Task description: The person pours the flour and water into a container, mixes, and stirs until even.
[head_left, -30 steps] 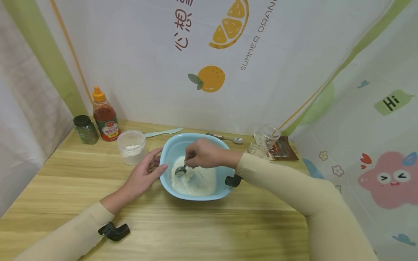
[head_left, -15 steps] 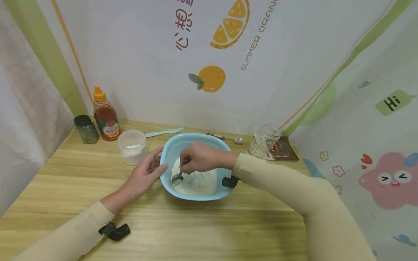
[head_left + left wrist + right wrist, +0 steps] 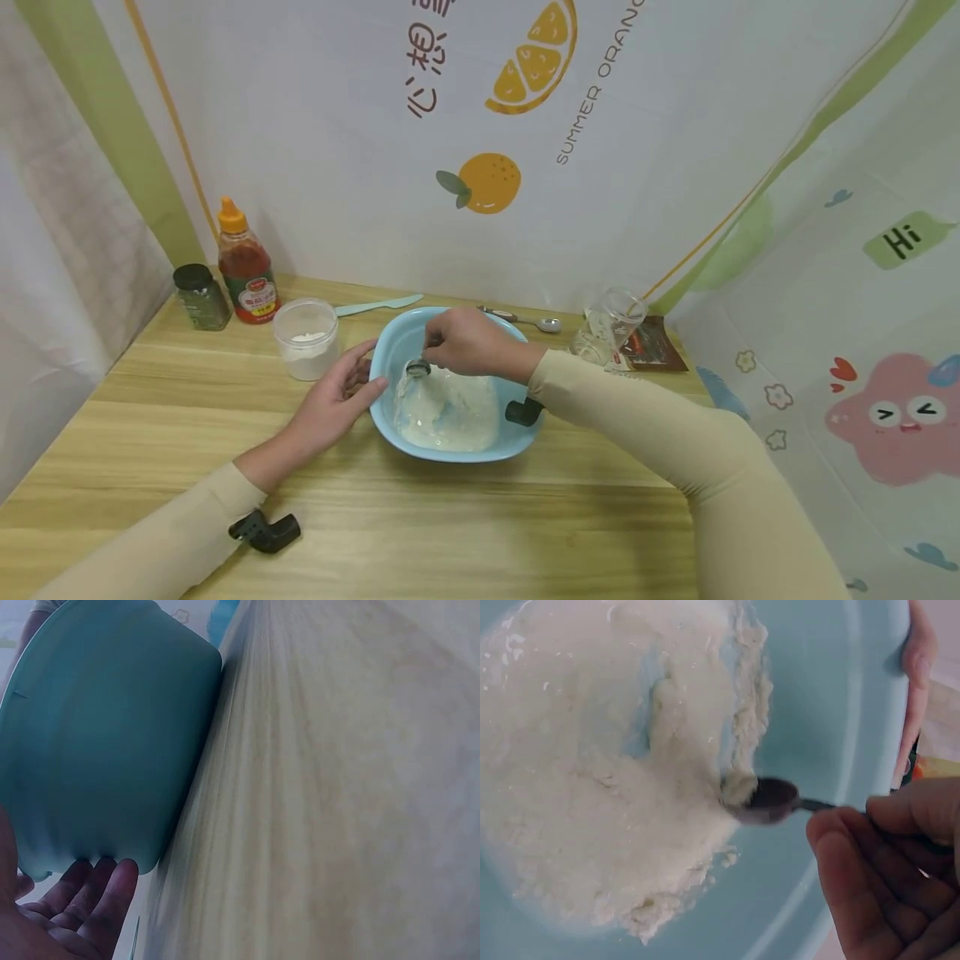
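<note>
While the left hand (image 3: pixel 337 396) is holding the bowl (image 3: pixel 465 457), its thumb resting at the rim and its fingertips pressing on the outer wall, the right hand (image 3: pixel 468 342) is pinching the spoon (image 3: pixel 769 816) by the handle. The spoon is sitting inside the bowl, at the left edge of the white paste (image 3: pixel 453 425), some paste clinging at its cup.

Position noted from where I am standing: the cup is lying below and left of the right fingertips, its long axis slanting up from the paste into the pinch. The right hand is the nearer; the left is staying outside the wall. Whether the cup is touching the bowl's floor, I cannot tell. A tub (image 3: pixel 303 303) is standing near the left fingers.
</note>
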Demonstrator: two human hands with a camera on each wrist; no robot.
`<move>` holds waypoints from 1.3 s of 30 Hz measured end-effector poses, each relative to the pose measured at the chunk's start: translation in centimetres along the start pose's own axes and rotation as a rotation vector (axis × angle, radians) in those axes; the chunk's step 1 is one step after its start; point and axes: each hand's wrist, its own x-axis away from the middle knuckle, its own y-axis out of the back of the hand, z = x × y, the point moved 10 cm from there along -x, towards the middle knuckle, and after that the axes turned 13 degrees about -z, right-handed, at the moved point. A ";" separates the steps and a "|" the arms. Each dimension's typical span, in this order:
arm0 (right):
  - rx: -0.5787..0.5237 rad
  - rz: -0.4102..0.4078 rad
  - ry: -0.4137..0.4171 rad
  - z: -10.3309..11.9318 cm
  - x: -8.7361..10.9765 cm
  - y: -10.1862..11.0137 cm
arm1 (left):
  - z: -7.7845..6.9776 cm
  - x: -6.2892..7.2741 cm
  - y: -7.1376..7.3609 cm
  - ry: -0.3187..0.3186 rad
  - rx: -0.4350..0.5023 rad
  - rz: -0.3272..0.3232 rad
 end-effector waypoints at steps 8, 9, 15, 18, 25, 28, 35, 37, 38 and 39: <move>-0.043 0.101 0.144 1.8 1.1 -1.1 | -0.1 0.1 0.0 -0.001 0.004 -0.001; -0.058 0.123 0.165 2.0 1.4 -1.1 | -0.1 0.1 0.0 -0.001 0.006 -0.001; -0.178 0.212 0.207 2.8 2.4 -0.7 | -0.4 0.1 0.1 0.004 -0.001 0.001; -0.213 0.242 0.175 2.6 2.4 -1.1 | -0.5 0.1 0.2 0.002 -0.008 -0.002; -0.134 0.110 0.035 -0.5 0.7 -0.4 | -0.2 0.2 -0.1 0.004 0.000 0.005; -0.037 0.061 0.020 -1.9 0.6 0.6 | -0.2 0.1 -0.2 0.003 -0.010 0.001; -0.004 0.118 0.029 -2.3 2.0 1.5 | -0.3 -0.1 -0.3 -0.002 -0.026 0.001; -0.034 0.157 0.048 -1.9 2.2 1.1 | -0.2 -0.1 -0.3 -0.006 -0.028 -0.003; -0.050 0.170 0.057 -1.8 2.2 0.9 | -0.1 0.0 -0.2 -0.008 -0.026 -0.005; -0.067 0.180 0.062 -1.7 2.1 0.7 | -0.1 0.0 -0.2 -0.010 -0.026 -0.007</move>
